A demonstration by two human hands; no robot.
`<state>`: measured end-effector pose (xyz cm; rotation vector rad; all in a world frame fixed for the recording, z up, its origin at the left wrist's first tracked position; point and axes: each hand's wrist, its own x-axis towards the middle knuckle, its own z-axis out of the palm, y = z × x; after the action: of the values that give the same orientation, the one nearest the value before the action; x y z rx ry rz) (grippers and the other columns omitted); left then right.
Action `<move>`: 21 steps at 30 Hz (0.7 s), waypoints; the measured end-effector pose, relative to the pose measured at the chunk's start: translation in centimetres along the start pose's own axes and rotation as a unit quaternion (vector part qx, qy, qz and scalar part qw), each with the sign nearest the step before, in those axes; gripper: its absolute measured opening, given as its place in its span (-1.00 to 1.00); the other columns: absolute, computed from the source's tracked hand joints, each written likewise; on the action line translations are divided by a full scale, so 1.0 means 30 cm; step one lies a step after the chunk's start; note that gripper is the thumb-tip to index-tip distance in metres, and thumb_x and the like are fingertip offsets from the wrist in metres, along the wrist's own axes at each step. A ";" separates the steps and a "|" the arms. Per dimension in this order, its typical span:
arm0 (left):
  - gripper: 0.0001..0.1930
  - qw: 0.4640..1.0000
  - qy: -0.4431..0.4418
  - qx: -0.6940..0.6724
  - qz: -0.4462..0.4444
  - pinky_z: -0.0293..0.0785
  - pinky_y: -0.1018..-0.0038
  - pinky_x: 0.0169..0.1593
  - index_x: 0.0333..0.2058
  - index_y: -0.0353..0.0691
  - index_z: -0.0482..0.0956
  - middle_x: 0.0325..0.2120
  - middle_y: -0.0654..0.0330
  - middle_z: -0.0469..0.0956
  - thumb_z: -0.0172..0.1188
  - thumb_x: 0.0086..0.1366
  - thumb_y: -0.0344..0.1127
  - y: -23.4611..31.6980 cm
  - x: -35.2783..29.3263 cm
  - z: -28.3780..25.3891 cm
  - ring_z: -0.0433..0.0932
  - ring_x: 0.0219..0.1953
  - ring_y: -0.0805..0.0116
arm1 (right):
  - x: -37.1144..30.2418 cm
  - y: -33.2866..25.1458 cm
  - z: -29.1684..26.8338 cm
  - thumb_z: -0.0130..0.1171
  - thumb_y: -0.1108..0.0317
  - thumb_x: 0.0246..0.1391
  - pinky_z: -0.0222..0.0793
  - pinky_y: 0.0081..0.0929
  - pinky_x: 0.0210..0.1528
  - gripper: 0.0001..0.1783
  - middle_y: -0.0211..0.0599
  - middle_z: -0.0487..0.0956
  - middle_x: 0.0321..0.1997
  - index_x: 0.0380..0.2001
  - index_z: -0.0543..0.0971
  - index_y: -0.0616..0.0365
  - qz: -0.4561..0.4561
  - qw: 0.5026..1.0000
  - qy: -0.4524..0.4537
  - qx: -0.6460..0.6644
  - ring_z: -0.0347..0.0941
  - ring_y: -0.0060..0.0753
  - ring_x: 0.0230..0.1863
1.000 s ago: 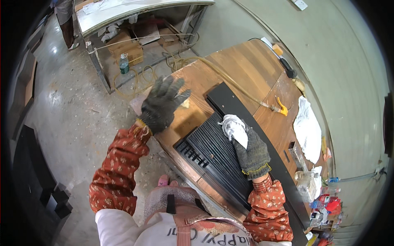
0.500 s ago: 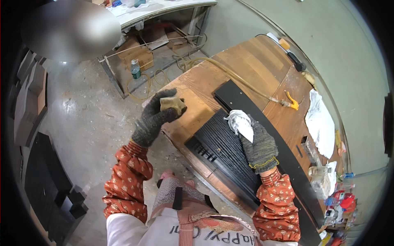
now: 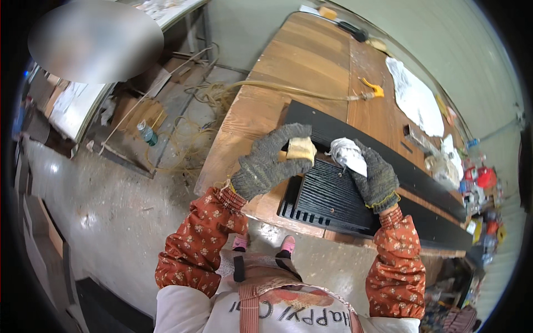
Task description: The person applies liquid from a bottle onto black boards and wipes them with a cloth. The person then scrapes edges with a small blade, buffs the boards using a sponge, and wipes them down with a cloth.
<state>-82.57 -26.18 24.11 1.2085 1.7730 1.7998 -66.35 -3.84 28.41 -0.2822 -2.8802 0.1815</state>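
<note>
My left hand (image 3: 271, 161), in a dark grey knit glove, grips a yellowish-tan block (image 3: 301, 149) that looks like a sanding sponge, held over the left end of the black boards. A wadded white cloth (image 3: 348, 154) is in my right hand (image 3: 376, 176), gloved alike, above the right part of a ribbed black panel (image 3: 333, 191). That panel has grooves along its face and slots at its near edge. Behind it lies a long smooth black board (image 3: 383, 149), partly covered by both hands.
A yellow air hose (image 3: 288, 87) with a yellow blow gun (image 3: 373, 89) crosses the wooden table (image 3: 302, 50). White sheeting (image 3: 416, 97) and clutter with bottles lie along the right. A plastic bottle (image 3: 147, 133) stands at the left, near another bench.
My left hand has moved right with the tan block, from beside the table to over the boards. My view has turned, and the cloth stays in my right hand.
</note>
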 end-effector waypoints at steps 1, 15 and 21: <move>-0.38 1.000 -0.011 -0.001 -0.003 0.39 0.41 0.12 0.10 -0.29 0.34 -0.02 0.12 0.48 0.39 0.08 -0.34 -0.016 -0.019 -0.009 0.45 0.03 0.34 | 0.006 -0.002 0.022 0.21 0.06 -0.02 0.42 -0.20 -0.02 -0.30 -0.06 0.52 -0.02 0.21 0.33 -0.05 0.011 1.000 -0.001 0.002 0.48 -0.01 -0.03; -0.41 0.988 -0.093 0.000 0.122 0.47 0.25 -0.02 0.08 -0.38 0.31 -0.12 -0.01 0.52 0.32 0.10 -0.36 0.011 -0.217 -0.085 0.56 -0.14 0.17 | 0.013 -0.014 0.028 0.27 0.06 -0.05 0.42 -0.23 0.06 -0.31 -0.13 0.53 0.04 0.19 0.38 -0.10 0.071 0.997 0.011 -0.025 0.49 -0.11 0.03; -0.31 0.964 -0.167 0.049 0.199 0.41 0.15 0.01 0.10 -0.16 0.32 -0.13 -0.01 0.56 0.43 -0.03 -0.32 0.056 -0.280 -0.036 0.57 -0.15 0.06 | -0.004 0.030 0.034 0.22 0.02 -0.01 0.39 -0.19 0.08 -0.30 -0.11 0.51 0.06 0.23 0.32 -0.15 0.074 0.997 0.015 -0.024 0.46 -0.10 0.07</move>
<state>-77.99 -33.41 23.09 1.8939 1.5174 1.5862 -66.34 -3.08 27.26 -0.5043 -2.8363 0.1316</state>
